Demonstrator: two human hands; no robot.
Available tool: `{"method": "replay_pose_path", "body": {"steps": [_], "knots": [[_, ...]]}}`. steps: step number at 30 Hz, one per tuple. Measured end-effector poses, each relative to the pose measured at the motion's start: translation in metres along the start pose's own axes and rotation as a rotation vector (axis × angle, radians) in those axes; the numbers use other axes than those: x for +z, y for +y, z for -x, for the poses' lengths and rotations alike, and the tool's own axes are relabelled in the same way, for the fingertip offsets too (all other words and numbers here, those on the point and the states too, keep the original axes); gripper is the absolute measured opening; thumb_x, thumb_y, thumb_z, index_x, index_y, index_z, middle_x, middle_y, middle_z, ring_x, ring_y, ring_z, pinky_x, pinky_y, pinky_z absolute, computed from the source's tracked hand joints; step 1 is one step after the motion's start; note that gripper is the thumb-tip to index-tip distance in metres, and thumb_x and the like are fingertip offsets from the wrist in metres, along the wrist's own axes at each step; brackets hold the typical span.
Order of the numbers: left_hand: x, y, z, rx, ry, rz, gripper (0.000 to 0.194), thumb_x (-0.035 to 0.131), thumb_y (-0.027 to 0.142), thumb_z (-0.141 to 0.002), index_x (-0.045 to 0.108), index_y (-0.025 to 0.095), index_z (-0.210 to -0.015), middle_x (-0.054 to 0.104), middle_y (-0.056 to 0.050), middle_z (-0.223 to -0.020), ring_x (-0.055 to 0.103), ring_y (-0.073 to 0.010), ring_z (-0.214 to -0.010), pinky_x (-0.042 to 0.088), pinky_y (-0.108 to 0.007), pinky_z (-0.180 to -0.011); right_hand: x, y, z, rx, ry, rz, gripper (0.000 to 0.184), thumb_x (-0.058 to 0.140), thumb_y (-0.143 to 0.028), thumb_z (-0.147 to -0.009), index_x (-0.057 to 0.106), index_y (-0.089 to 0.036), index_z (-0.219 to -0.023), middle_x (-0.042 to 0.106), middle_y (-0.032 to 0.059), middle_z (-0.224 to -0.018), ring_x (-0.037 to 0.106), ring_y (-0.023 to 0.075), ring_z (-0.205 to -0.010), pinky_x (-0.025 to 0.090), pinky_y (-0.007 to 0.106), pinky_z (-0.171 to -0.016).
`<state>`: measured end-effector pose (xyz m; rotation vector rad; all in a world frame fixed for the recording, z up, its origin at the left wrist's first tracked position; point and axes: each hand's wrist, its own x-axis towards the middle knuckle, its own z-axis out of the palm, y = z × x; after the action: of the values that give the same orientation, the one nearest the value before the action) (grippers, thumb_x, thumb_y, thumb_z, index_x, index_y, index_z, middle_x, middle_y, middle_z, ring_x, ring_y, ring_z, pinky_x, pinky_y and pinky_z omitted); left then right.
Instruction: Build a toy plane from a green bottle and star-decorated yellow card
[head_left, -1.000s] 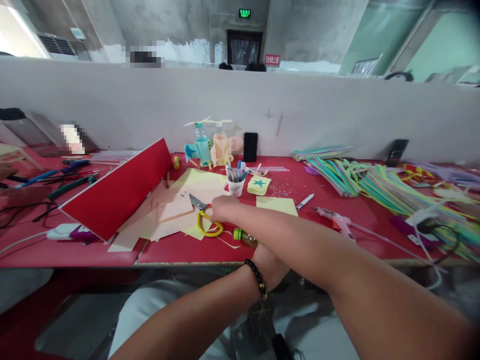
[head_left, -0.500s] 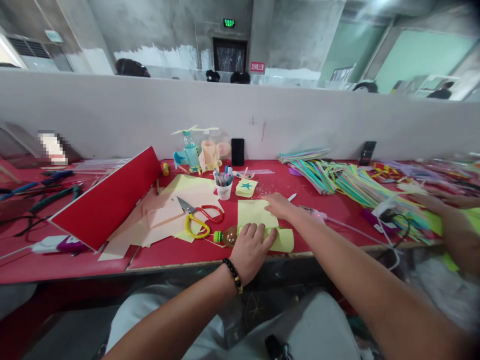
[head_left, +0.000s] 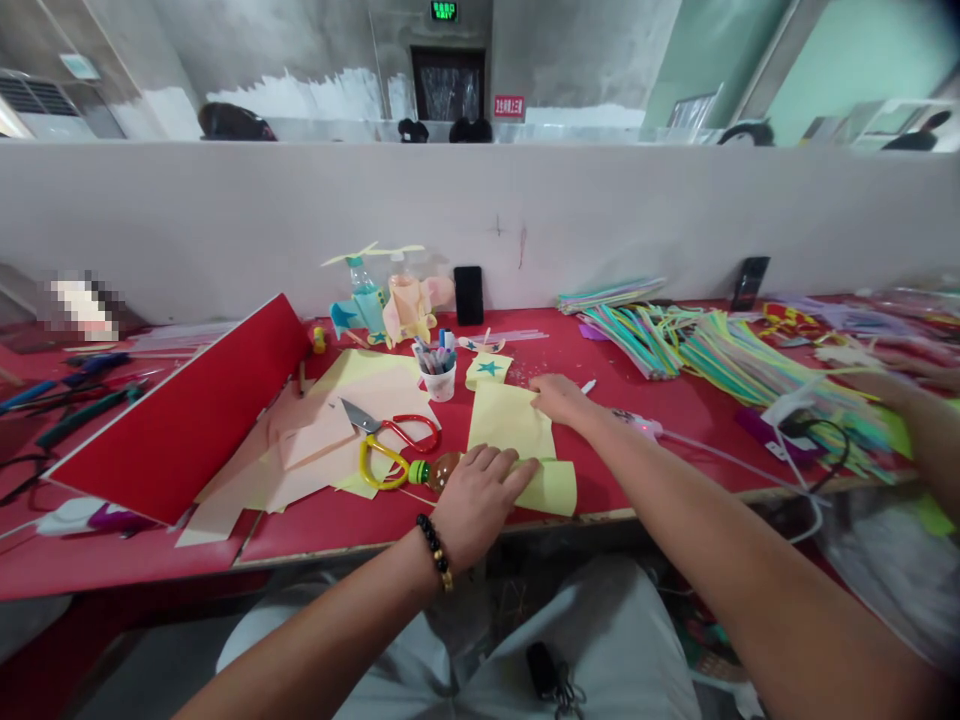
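Observation:
My left hand (head_left: 480,505) is wrapped over a small plastic bottle (head_left: 442,470) with a green cap, lying on its side near the table's front edge. Yellow paper (head_left: 510,420) curls around the bottle's body, and the rest of the sheet lies flat behind it. At the sheet's far right corner, the fingers of my right hand (head_left: 559,398) are closed on the paper's edge; the fingertips are partly hidden. Scissors (head_left: 386,435) with one red and one yellow handle lie left of the bottle, beside its cap. A glue gun (head_left: 637,425) rests right of my right hand.
Paper scraps (head_left: 300,440) and a tilted red board (head_left: 187,410) lie left. Behind are a cup of pens (head_left: 437,375), a star-marked yellow piece (head_left: 489,370), paper-and-bottle planes (head_left: 367,305) and a phone (head_left: 469,295). Colourful strips (head_left: 750,370) and another person's arm (head_left: 915,410) are right.
The camera view has shifted slightly. My left hand still lies on the wrapped bottle, which now sits closer to the scissors' yellow handle; my right hand stays at the sheet's corner.

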<state>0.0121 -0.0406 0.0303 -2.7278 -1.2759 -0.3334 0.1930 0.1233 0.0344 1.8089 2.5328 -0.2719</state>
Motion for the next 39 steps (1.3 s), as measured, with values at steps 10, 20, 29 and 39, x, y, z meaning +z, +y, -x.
{"method": "replay_pose_path", "body": {"steps": [10,20,29,39], "knots": [[-0.010,-0.015,-0.018,0.048,-0.133,0.090,0.060,0.066,0.017,-0.080,0.044,0.021,-0.136,0.059,-0.008,-0.127,0.054,-0.0217,-0.115,0.041,-0.036,-0.103,-0.013,0.019,0.092,-0.080,0.356,-0.554,0.026,0.045,-0.034,-0.096,0.058,-0.017,-0.111,0.067,0.0079,-0.108,0.062,0.0182,-0.100,0.048,0.032,-0.090],[-0.017,-0.023,-0.030,0.075,-0.261,0.089,0.056,0.059,0.027,-0.089,0.041,0.022,-0.141,0.055,-0.009,-0.136,0.055,-0.0215,-0.121,0.044,-0.036,-0.102,0.059,0.031,0.155,-0.215,0.321,-1.033,0.063,0.069,-0.019,-0.075,0.044,-0.020,-0.132,0.062,0.0115,-0.127,0.058,0.0201,-0.121,0.044,0.034,-0.101],[-0.016,-0.021,-0.027,0.068,-0.271,0.073,0.058,0.060,0.031,-0.089,0.038,0.022,-0.142,0.052,-0.008,-0.139,0.051,-0.0223,-0.123,0.040,-0.038,-0.106,0.063,0.026,0.155,-0.277,0.283,-1.067,0.083,0.071,-0.016,-0.068,0.033,-0.021,-0.141,0.059,0.0118,-0.127,0.058,0.0215,-0.117,0.042,0.036,-0.101],[-0.014,-0.021,-0.028,0.089,-0.303,0.044,0.065,0.068,0.035,-0.083,0.041,0.019,-0.139,0.058,-0.010,-0.130,0.058,-0.0254,-0.114,0.046,-0.037,-0.095,0.064,0.023,0.165,-0.394,0.271,-0.972,0.075,0.067,-0.028,-0.078,0.031,-0.023,-0.143,0.046,0.0122,-0.141,0.046,0.0250,-0.130,0.037,0.041,-0.109]]}}
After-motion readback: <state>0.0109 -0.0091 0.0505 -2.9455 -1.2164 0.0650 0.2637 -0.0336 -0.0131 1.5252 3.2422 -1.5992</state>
